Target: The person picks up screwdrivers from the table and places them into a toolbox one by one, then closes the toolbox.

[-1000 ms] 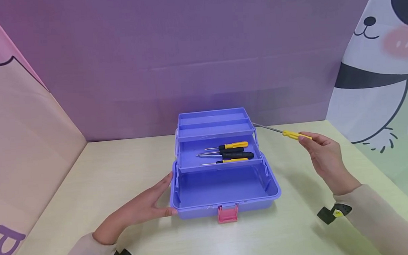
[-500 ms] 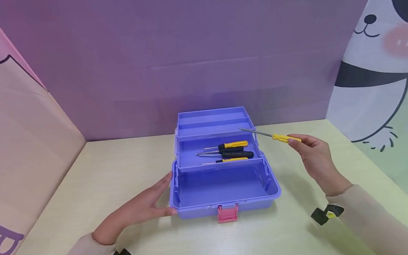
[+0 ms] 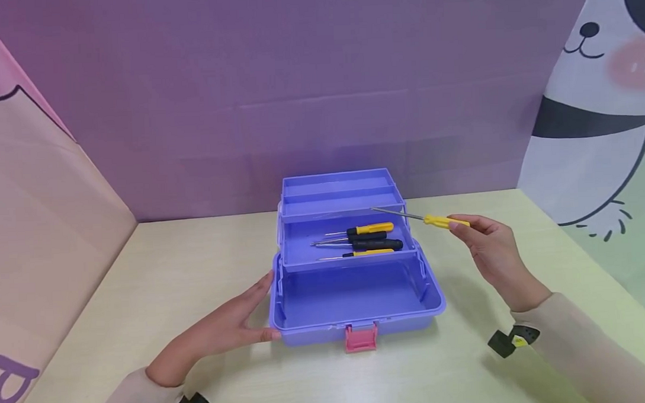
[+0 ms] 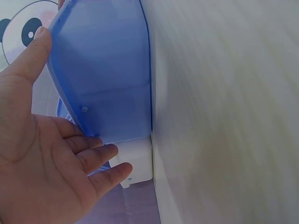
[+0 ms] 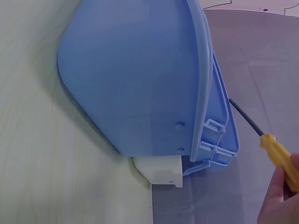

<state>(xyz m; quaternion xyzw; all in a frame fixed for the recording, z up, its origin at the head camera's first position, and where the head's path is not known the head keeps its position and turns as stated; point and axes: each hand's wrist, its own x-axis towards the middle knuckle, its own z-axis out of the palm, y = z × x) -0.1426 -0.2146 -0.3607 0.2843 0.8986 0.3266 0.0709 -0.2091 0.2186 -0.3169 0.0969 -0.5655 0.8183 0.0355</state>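
My right hand (image 3: pixel 495 255) pinches the yellow handle of a long screwdriver (image 3: pixel 439 221). Its metal shaft points left and overlaps the middle tray (image 3: pixel 299 241) of a purple-blue toolbox (image 3: pixel 359 329). The same screwdriver (image 5: pixel 280 156) shows beside the raised trays in the right wrist view. Spread fingers of my left hand (image 3: pixel 225 326) rest against the toolbox's left side, thumb at the front corner. In that middle tray lie a yellow-and-black screwdriver (image 3: pixel 374 228), two black-handled screwdrivers (image 3: pixel 377 245) and a thin yellow one (image 3: pixel 372 252) at the tray's front lip.
The toolbox stands unfolded on a pale wooden table (image 3: pixel 207 247), a pink latch (image 3: pixel 361 338) at its front. Above the middle tray is a divided top tray (image 3: pixel 338 192). A purple backdrop (image 3: pixel 319 95) rises behind, with a printed panda panel (image 3: pixel 591 115) at right.
My right hand has moved left with the screwdriver, bringing the shaft tip from beside the top tray to over the middle tray. My left hand has stayed in place.
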